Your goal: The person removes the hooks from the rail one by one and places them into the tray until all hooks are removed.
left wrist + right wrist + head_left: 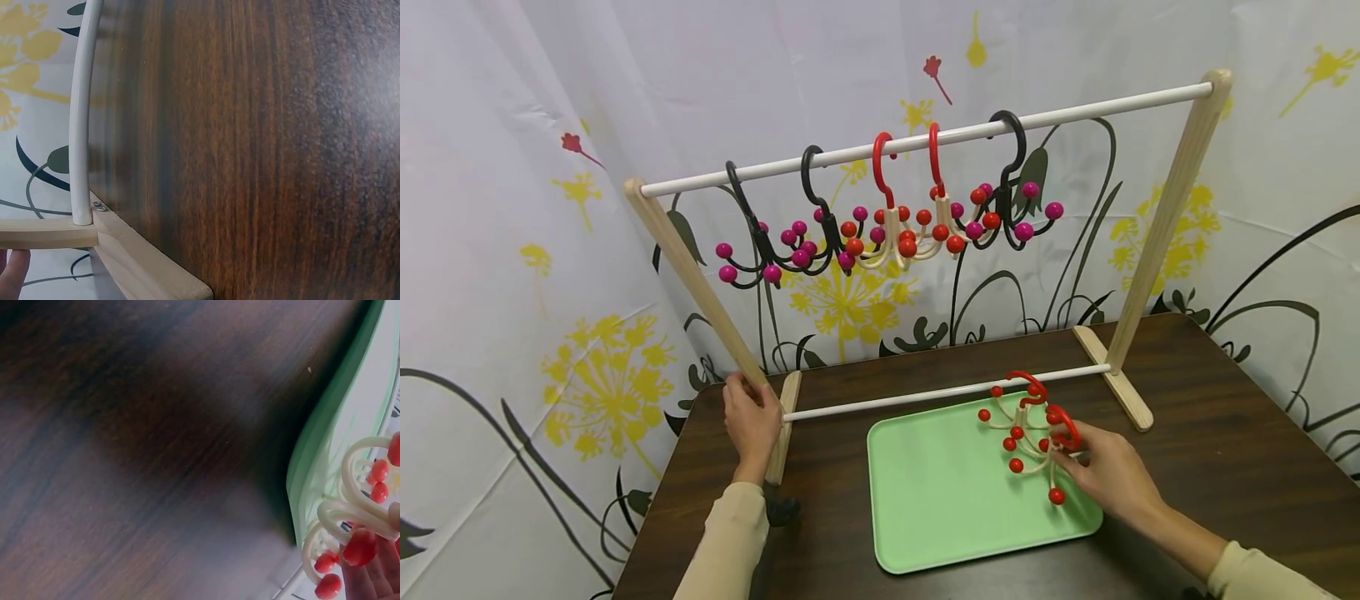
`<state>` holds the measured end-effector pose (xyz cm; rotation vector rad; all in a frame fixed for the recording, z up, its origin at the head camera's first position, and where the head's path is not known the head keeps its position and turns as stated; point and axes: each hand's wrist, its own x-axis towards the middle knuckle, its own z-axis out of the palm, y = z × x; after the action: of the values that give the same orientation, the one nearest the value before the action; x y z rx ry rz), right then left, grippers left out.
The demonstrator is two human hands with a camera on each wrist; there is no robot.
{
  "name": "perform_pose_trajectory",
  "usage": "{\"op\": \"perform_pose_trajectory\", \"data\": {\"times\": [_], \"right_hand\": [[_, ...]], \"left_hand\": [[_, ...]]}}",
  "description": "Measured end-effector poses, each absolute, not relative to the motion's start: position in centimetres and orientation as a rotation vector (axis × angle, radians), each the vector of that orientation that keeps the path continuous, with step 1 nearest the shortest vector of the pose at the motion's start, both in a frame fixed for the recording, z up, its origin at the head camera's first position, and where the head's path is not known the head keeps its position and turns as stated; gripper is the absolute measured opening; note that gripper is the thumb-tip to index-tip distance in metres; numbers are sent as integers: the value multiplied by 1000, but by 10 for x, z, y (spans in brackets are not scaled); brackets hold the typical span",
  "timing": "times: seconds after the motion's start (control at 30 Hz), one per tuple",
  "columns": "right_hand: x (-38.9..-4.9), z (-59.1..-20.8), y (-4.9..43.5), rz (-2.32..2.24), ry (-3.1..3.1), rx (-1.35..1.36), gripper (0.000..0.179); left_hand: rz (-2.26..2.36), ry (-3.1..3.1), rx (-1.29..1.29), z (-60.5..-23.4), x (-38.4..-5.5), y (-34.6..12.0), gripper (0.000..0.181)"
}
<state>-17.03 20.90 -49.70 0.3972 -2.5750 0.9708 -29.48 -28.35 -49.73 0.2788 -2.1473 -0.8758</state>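
Observation:
My left hand grips the lower part of the left wooden post of a hanger rack. In the left wrist view, a fingertip lies against that post. With thumb and fingers, my right hand holds a cream multi-arm hanger with red ball tips and a red hook, over the right part of a green tray. A second hanger of the same kind stands on the tray just behind it. Where their arms overlap, I cannot tell whether they touch.
The rack's white top rod carries black hangers with magenta balls and cream hangers with red hooks. A lower white rod crosses behind the tray. The right foot rests on the dark table, before a patterned curtain.

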Motion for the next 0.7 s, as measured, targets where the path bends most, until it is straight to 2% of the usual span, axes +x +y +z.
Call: {"op": "perform_pose_trajectory", "data": {"times": [0.47, 0.7], "right_hand": [[-170, -499, 207, 885, -2595, 426, 27], [-163, -486, 210, 911, -2640, 409, 31]], "left_hand": [[-868, -2143, 268, -496, -295, -283, 31], [-865, -2146, 262, -496, -294, -283, 29]]}}
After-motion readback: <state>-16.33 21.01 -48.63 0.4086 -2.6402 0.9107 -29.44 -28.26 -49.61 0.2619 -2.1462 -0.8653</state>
